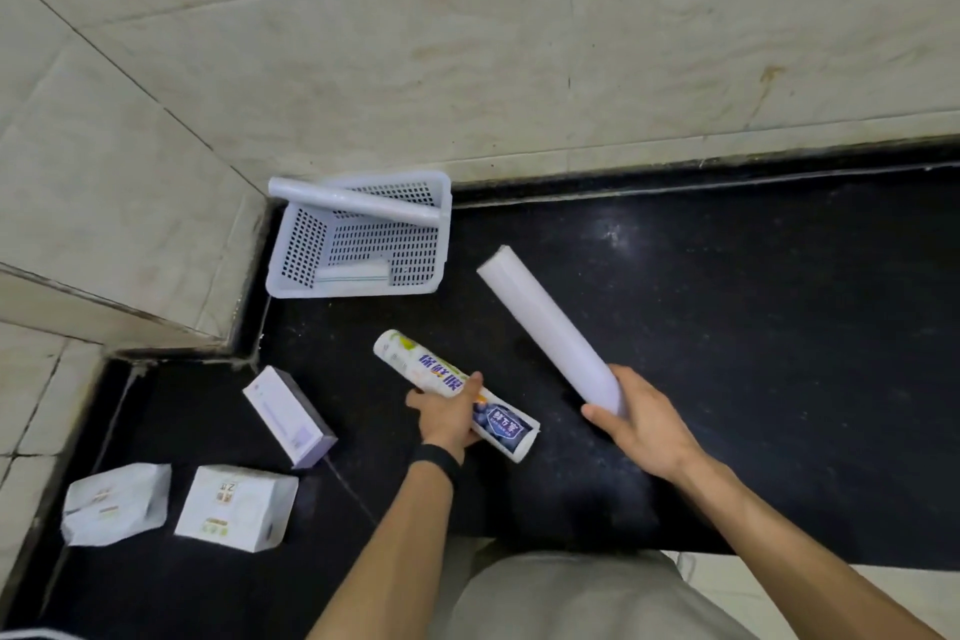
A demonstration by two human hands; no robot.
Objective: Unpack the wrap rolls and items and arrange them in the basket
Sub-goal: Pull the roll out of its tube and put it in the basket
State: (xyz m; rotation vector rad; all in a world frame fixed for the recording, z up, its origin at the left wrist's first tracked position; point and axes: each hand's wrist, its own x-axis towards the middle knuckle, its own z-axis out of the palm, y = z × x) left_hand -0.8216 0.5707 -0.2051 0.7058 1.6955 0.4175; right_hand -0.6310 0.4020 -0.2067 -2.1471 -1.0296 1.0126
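A white perforated basket (298, 250) stands in the corner of the black counter. One plain white wrap roll (353, 202) lies across its top rim, and a small white item (353, 271) rests inside near the front wall. My left hand (448, 418) grips a printed wrapper tube (441, 372) with blue lettering, lying on the counter. My right hand (641, 424) holds the near end of a bare white wrap roll (540, 322), which points up and left toward the basket.
A lavender box (288, 413) lies left of my left hand. Two white packages (117, 504) (236, 507) sit at the front left. Tiled walls (467, 42) close the counter at back and left. The counter's front edge runs below my arms.
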